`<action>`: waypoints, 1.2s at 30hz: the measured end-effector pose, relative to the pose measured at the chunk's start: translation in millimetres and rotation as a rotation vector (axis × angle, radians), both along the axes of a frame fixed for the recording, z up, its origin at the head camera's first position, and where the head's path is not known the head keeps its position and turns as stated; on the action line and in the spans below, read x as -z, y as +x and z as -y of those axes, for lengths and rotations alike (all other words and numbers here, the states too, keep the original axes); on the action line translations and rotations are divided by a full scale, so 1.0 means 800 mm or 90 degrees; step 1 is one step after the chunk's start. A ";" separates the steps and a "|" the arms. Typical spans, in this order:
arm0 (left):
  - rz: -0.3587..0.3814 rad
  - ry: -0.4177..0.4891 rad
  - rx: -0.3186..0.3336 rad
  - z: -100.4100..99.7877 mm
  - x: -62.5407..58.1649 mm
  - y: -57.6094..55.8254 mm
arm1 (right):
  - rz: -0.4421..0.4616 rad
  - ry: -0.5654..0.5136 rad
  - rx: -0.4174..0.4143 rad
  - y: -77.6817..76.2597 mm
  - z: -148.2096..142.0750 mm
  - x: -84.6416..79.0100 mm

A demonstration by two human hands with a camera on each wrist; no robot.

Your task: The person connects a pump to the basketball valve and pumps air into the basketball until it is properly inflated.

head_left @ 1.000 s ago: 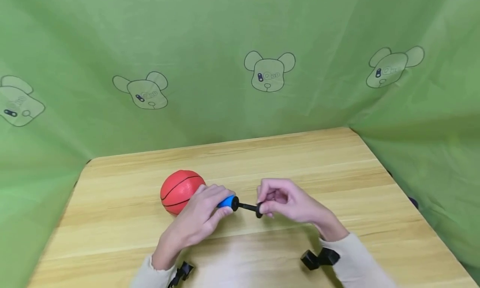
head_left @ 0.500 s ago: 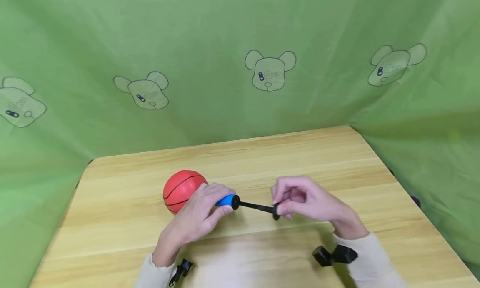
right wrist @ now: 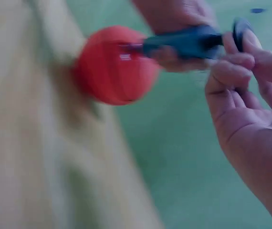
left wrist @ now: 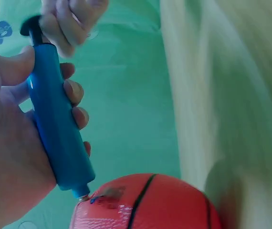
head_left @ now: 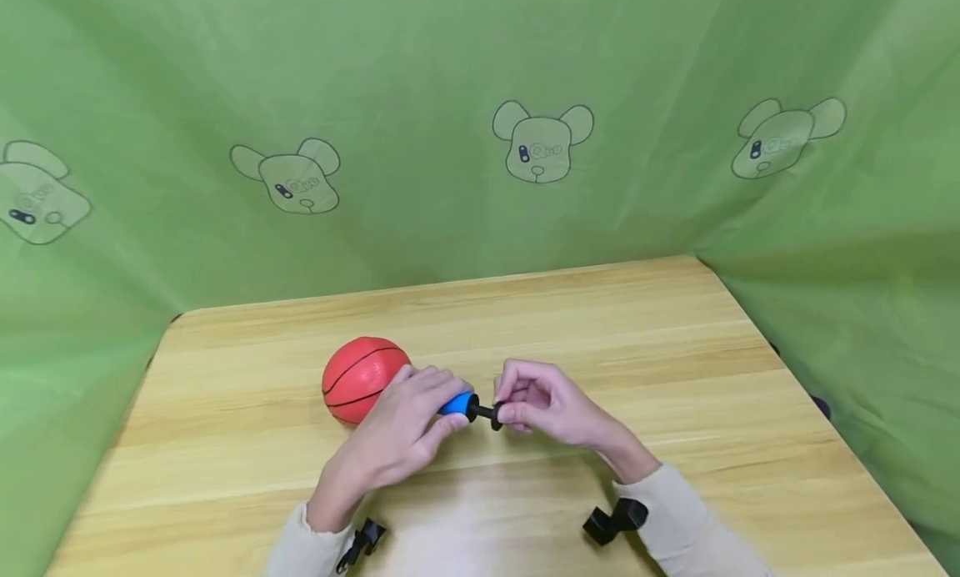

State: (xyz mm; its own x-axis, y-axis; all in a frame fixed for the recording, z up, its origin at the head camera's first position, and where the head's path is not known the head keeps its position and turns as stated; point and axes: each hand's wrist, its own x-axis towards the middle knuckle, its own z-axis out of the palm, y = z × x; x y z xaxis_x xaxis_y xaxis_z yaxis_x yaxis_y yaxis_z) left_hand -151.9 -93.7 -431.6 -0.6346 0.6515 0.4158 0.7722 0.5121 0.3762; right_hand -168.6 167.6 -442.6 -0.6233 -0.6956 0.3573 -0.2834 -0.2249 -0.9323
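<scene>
A blue hand pump [left wrist: 59, 119] is gripped around its barrel by my left hand [head_left: 397, 435]. Its nozzle end meets the red ball [head_left: 363, 382], which has black lines like a basketball and sits on the table at the left. In the left wrist view the ball [left wrist: 150, 202] shows a scuffed patch beside the nozzle. My right hand [head_left: 551, 406] pinches the pump's black handle [head_left: 497, 416] between thumb and fingers. Only a short length of the black rod shows between handle and barrel. The right wrist view shows nozzle, barrel and handle roughly in line.
The wood-grain table [head_left: 600, 327] lies under both hands. A green curtain [head_left: 420, 127] printed with bear heads hangs behind it and along the sides. Black wrist camera mounts [head_left: 615, 520] stick out from both sleeves near the tabletop.
My right hand first drew the pump handle out to the right, then pushed it back left toward the barrel. The left hand and ball have stayed nearly still.
</scene>
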 end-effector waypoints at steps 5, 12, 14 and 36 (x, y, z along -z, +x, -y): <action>0.039 0.015 0.021 0.002 0.003 -0.002 | -0.010 0.003 -0.012 -0.001 0.000 -0.008; 0.067 0.075 0.041 0.008 -0.002 -0.008 | -0.105 -0.111 -0.112 0.009 -0.045 -0.054; 0.058 0.074 0.032 0.009 -0.003 -0.009 | -0.110 -0.125 -0.118 0.011 -0.051 -0.058; 0.057 0.076 0.038 0.011 -0.005 -0.007 | -0.089 -0.110 -0.084 0.009 -0.037 -0.055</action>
